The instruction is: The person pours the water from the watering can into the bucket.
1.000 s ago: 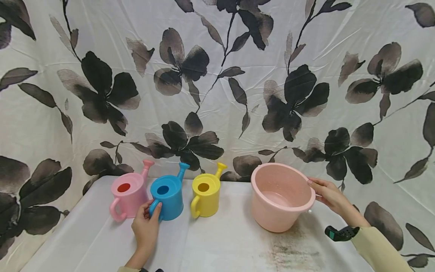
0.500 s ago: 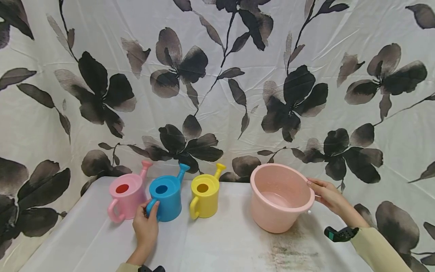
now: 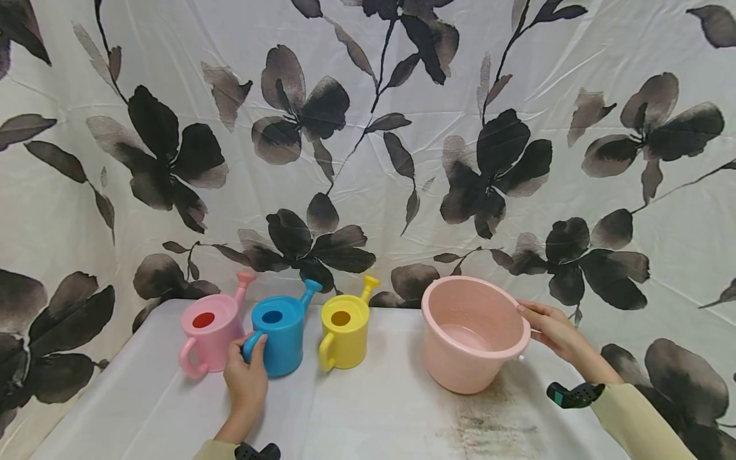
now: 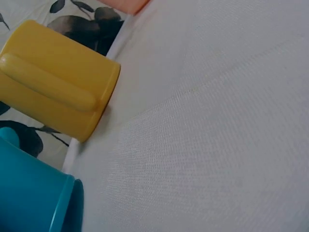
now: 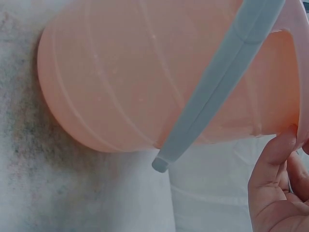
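My left hand (image 3: 247,383) holds the blue watering can (image 3: 282,342) by its handle, thumb uppermost. Part of the can's blue body (image 4: 29,193) shows in the left wrist view, but that hand does not. A pink watering can (image 3: 211,329) stands to its left and a yellow watering can (image 3: 352,342) to its right; their spouts point away from me. On the right, my right hand (image 3: 552,329) grips the rim of a pink bucket (image 3: 460,367), which leans a little. In the right wrist view its thumb and fingers (image 5: 273,164) pinch the bucket's edge.
All these things are on a white-covered table (image 3: 345,415). A dark, dirty smear (image 3: 494,421) marks the cloth in front of the bucket. Close behind hangs a flowered curtain (image 3: 391,160). A pale grey bar (image 5: 212,92) crosses before the bucket in the right wrist view.
The head view has drifted slightly, so everything appears a little further left. The blue can's handle sits slightly further left under my left thumb. My right hand keeps its grip on the bucket.
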{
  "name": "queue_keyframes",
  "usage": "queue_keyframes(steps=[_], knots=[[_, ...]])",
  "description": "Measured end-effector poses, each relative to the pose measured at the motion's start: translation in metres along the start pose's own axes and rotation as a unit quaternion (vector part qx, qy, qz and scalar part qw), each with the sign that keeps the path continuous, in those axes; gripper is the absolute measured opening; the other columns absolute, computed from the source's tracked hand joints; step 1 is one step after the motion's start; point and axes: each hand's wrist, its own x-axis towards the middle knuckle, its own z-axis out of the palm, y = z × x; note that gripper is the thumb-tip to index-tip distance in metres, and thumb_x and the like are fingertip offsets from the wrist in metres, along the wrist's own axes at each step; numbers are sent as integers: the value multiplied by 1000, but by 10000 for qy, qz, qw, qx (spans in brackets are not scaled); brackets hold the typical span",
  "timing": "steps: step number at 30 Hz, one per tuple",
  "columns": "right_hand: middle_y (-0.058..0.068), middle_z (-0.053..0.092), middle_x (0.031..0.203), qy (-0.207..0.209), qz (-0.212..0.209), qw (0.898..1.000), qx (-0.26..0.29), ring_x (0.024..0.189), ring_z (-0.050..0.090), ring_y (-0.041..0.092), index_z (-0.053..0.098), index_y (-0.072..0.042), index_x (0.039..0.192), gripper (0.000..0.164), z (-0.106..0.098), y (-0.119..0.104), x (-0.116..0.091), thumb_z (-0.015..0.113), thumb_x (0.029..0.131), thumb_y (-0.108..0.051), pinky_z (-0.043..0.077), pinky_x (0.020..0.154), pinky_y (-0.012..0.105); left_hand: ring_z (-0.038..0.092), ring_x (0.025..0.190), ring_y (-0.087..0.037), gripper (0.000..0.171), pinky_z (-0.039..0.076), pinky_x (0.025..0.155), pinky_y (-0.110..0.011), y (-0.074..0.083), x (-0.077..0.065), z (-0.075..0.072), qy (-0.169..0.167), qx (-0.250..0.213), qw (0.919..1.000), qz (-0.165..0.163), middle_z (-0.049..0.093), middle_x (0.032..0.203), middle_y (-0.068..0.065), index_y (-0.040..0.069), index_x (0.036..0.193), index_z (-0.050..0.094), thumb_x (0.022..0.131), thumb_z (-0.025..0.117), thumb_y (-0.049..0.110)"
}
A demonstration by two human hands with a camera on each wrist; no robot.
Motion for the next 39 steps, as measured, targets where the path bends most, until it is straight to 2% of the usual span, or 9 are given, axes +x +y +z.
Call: queue_keyframes(steps=[6,9,13,16,18,22,26,30,39], knots=[[13,52,134,173,43,9998,-89,90,56,-9,21,13,145,69,5,2,-9,47,101,-33,54,85,23,50,122,-32,45,40,103,-53,0,-1,-9,63,23,10000,30,55,124,-19,-3,122,47,98,52,34],[16,51,135,245,23,9997,-97,90,56,-9,22,13,145,69,7,3,-13,47,101,-33,54,85,23,50,116,-23,45,41,102,-51,4,-2,-13,47,72,10000,0,54,122,-16,-2,123,47,98,51,35],[19,49,137,267,-11,9996,-111,91,56,-9,22,13,145,68,9,4,-15,46,102,-33,54,85,23,46,105,-3,45,44,102,-25,12,-4,-19,76,107,9999,104,56,117,-5,0,123,49,98,52,36],[24,44,141,272,-12,9995,-141,91,56,-10,21,13,145,69,10,4,-19,46,102,-33,54,85,23,46,100,3,42,39,92,-4,20,-4,-24,89,-2,9995,316,54,110,5,-1,121,51,97,55,33],[26,42,142,293,-6,9995,-153,91,55,-10,21,13,145,69,11,4,-21,46,102,-34,54,86,23,47,99,3,40,37,88,0,26,-4,-27,56,-54,9991,418,53,108,9,-2,119,51,97,55,31],[27,41,143,347,23,9993,-169,91,55,-9,21,13,146,69,13,4,-24,45,102,-34,54,85,22,47,101,1,39,44,102,-23,38,-5,-34,-120,-43,9990,418,54,110,5,-2,117,49,98,54,32],[30,35,146,332,70,9992,-194,93,55,-8,21,13,146,69,13,4,-24,44,102,-35,54,86,23,46,103,-1,43,42,102,-48,50,-7,-38,-285,-133,9991,299,55,118,-3,-1,121,47,97,53,34],[31,34,147,265,90,9994,-208,94,55,-7,20,13,146,69,11,3,-19,44,102,-35,54,86,23,47,104,0,41,43,102,-49,62,-7,-38,-338,-199,9987,320,56,119,-1,0,123,48,97,54,32],[19,49,137,188,57,9997,-156,91,56,-7,21,13,145,68,4,2,-11,45,102,-33,54,84,22,53,101,-2,40,46,97,-42,83,-11,-34,-321,-237,9974,595,58,114,5,1,122,51,96,57,31]])
